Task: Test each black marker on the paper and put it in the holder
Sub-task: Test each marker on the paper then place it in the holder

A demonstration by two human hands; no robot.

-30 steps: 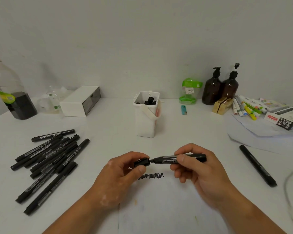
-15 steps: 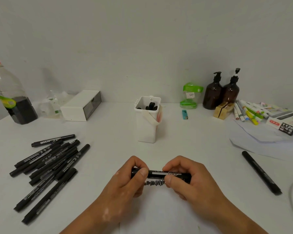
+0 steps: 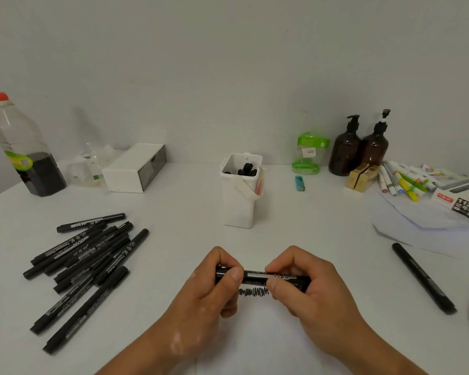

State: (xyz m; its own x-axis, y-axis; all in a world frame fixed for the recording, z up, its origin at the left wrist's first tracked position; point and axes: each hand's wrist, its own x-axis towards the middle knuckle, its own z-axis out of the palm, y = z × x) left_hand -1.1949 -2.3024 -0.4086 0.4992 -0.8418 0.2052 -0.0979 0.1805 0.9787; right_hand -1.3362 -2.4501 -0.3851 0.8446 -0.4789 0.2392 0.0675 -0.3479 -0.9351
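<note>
I hold one black marker level, in front of the holder on the side nearer me. My left hand curls round its left end, thumb pressed on the front. My right hand pinches the right part of the barrel between thumb and fingers. The marker sits just above a black scribble on the paper, also in front of the holder. The holder stands upright, with black marker ends showing inside. A pile of markers lies to the holder's front left, and one lone marker to its front right.
</note>
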